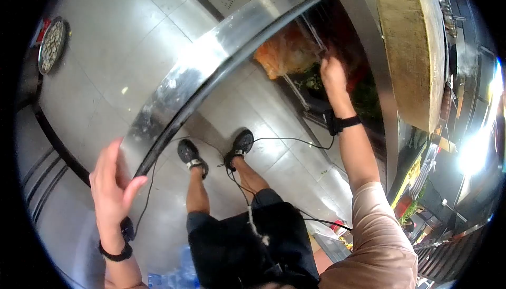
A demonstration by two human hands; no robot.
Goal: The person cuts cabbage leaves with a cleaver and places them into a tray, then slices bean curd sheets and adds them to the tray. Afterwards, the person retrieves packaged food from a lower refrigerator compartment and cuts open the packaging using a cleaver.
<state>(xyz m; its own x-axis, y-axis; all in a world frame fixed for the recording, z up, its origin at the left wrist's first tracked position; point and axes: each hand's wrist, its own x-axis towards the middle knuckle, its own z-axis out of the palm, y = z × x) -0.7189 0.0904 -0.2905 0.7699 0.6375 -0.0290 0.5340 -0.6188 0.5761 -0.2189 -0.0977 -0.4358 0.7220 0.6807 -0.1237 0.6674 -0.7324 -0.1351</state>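
Observation:
At the lower left, my left hand grips the end of a steel door, thumb on the inner side by the dark seal and fingers on the outer face. The door stands swung wide from a cabinet that looks like an under-counter fridge. My right hand reaches into the cabinet with curled fingers; what they hold, if anything, is hidden in shadow. Beside it lies a clear plastic bag with orange food inside, on a wire rack. Dark green leaves show near my right wrist.
A thick wooden chopping board lies on the counter above the cabinet. On the far left is a round metal tray of small pale pieces. Black cables run from my wrists past my legs. Tiled floor surrounds my feet.

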